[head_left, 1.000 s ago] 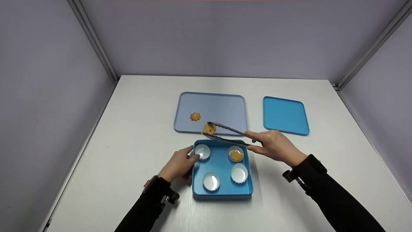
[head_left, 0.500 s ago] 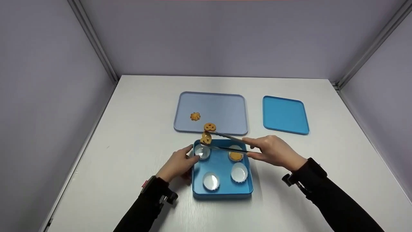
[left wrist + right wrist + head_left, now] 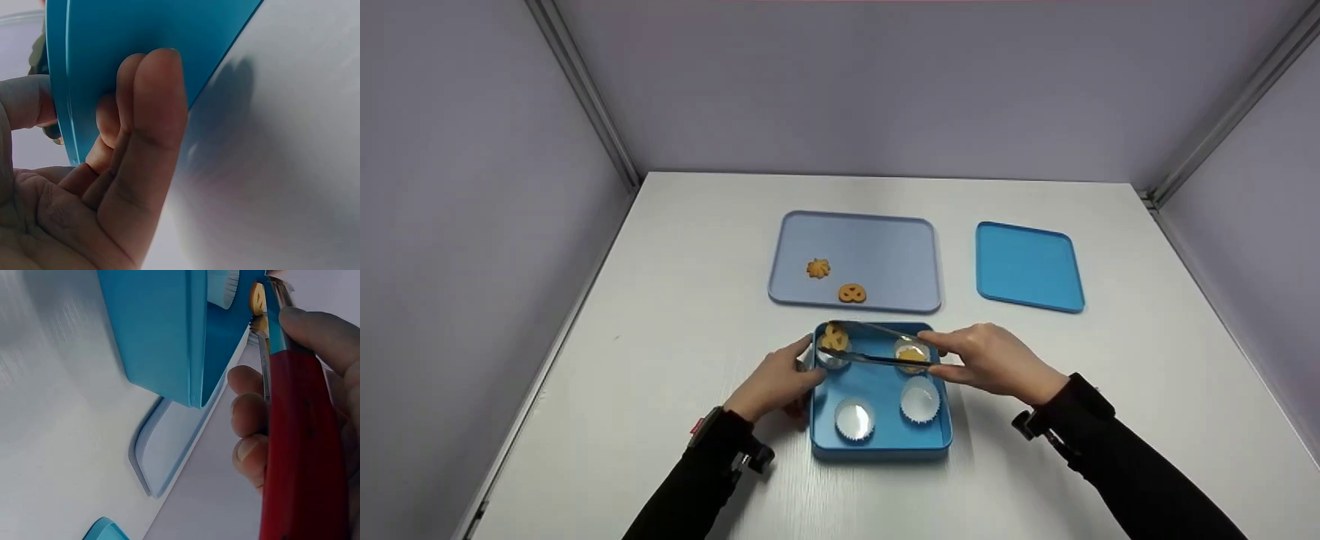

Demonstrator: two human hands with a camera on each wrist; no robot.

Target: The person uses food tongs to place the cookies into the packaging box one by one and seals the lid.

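While the right hand (image 3: 994,360) squeezed a pair of red-handled metal tongs (image 3: 877,346), their tips were clamped on a small golden pretzel-shaped cookie (image 3: 834,338) just above the far-left white paper cup (image 3: 832,357) in the square blue tin box (image 3: 881,442). The left hand (image 3: 776,379) steadied the box, its fingers pressed against the left wall and its thumb hooked over the rim. Two more cookies lay on the pale lavender rectangular tray (image 3: 885,255) beyond.
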